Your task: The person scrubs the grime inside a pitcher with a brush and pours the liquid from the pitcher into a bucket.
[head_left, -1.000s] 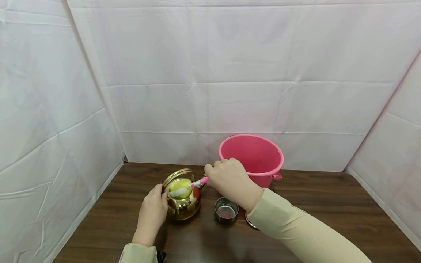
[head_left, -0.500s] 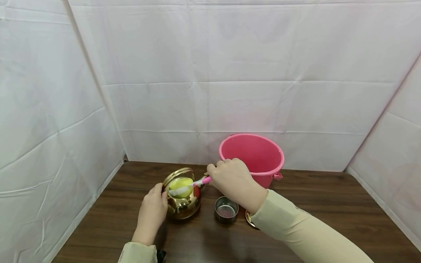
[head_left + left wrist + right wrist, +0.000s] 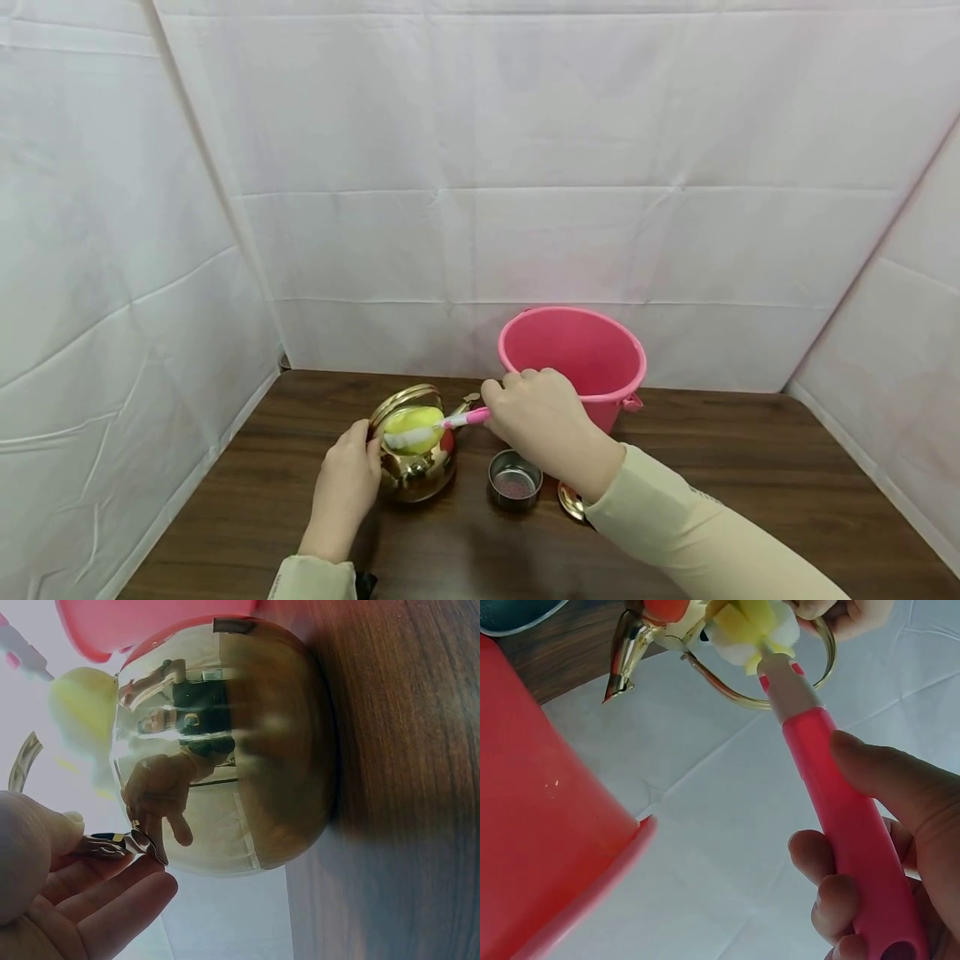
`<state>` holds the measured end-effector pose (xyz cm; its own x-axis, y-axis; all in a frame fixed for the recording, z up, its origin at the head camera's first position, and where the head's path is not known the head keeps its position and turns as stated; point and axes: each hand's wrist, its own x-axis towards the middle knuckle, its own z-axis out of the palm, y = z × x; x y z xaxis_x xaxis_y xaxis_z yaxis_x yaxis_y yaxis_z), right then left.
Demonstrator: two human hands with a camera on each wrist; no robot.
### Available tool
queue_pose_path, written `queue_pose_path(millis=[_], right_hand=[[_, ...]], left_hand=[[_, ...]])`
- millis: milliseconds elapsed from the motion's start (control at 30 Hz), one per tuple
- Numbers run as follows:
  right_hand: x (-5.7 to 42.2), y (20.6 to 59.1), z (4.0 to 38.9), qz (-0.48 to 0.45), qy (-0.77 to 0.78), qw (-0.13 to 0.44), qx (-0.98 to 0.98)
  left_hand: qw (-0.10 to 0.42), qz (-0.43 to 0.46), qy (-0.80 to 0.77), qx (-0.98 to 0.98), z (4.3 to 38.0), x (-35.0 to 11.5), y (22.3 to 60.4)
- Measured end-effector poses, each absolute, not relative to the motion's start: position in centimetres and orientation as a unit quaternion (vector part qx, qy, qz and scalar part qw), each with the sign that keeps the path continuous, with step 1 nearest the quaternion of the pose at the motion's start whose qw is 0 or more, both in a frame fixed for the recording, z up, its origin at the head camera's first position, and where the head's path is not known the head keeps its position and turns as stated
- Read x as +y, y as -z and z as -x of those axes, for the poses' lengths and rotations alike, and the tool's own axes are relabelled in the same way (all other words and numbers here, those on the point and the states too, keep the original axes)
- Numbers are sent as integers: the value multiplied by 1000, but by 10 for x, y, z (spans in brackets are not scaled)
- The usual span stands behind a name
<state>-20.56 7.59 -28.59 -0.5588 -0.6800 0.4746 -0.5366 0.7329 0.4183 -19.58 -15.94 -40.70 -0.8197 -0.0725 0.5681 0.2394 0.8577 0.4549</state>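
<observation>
The right hand was clamped round the pink handle of a sponge brush, thumb along one side and fingers curled beneath; the left hand pinched the arched kettle handle between thumb and fingers, close to its end. The brush's long axis ran slantwise, its grip end up toward the right and its yellow-and-white sponge head lower, at the mouth of the gold kettle; much of the sponge showed above the rim (how far its underside sat inside could not be told). The step in hand looked like scrubbing the kettle's opening; the next move would probably call for a steady left hold while the sponge was pushed down or drawn clear. The kettle stood upright on the table, spout aimed right and away, toward the pink bucket; nearer lay a perforated metal cup and, partly behind the right sleeve, a gold lid.
</observation>
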Motion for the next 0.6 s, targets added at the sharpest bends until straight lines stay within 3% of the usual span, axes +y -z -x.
queue_pose_path(millis=[600], right_hand=[[98,318,194,-347,45,371,-860]], left_hand=[[306,48,264,-913,196,-159,408]])
